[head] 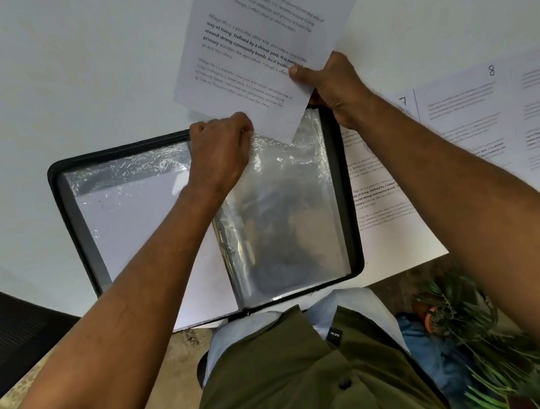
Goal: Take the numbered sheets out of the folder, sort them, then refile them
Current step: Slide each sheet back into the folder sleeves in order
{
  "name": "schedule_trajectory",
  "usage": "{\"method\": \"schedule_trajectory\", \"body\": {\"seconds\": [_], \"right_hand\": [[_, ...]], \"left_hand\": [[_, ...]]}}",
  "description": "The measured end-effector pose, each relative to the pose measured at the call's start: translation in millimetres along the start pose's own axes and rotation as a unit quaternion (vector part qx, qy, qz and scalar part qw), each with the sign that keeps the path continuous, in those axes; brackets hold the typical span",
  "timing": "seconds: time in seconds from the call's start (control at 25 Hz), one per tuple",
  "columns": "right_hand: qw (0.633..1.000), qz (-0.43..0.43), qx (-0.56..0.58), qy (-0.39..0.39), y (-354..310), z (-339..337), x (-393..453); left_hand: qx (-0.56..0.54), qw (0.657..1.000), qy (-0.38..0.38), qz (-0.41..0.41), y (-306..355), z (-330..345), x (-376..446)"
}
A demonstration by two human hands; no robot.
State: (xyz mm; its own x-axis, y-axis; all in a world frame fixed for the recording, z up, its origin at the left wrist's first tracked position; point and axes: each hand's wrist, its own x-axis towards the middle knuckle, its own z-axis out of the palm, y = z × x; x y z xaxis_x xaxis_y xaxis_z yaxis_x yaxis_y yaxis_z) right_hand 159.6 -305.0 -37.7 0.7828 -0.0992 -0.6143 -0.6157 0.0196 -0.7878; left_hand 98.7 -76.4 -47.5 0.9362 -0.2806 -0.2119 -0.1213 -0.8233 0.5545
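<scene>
Open folder (67, 210), left hand (220, 149) pinching clear sleeve (282, 202) – right hand (332, 86) grip clasping printed sheet (261, 44), corner in sleeve

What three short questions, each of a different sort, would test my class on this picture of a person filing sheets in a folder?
1. True or false: the folder lies shut.
2. Which hand holds the printed sheet? A left B right
3. Fill in: the left hand pinches the top of a clear ____.

Key: 1 false, it lies open on the table. 2 B, the right hand. 3 sleeve.
</scene>
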Motion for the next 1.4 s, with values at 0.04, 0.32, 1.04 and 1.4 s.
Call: {"method": "schedule_trajectory", "body": {"seconds": [0.04, 0.32, 1.04, 1.4], "right_hand": [[1.000, -0.004, -0.016, -0.008, -1, -1, 0], [0.992, 0.002, -0.092, -0.082, -7, -11, 8], [0.964, 0.008, -0.209, -0.162, -15, -17, 27], [0.949, 0.026, -0.245, -0.199, -18, -14, 32]], "left_hand": [[0.002, 1.000, 0.005, -0.004, 1, -2, 1], [-0.015, 0.999, 0.007, -0.031, 0, -4, 6], [0.046, 0.993, -0.028, -0.109, -53, -31, 12], [-0.341, 0.894, 0.006, -0.292, -71, -32, 26]]}}
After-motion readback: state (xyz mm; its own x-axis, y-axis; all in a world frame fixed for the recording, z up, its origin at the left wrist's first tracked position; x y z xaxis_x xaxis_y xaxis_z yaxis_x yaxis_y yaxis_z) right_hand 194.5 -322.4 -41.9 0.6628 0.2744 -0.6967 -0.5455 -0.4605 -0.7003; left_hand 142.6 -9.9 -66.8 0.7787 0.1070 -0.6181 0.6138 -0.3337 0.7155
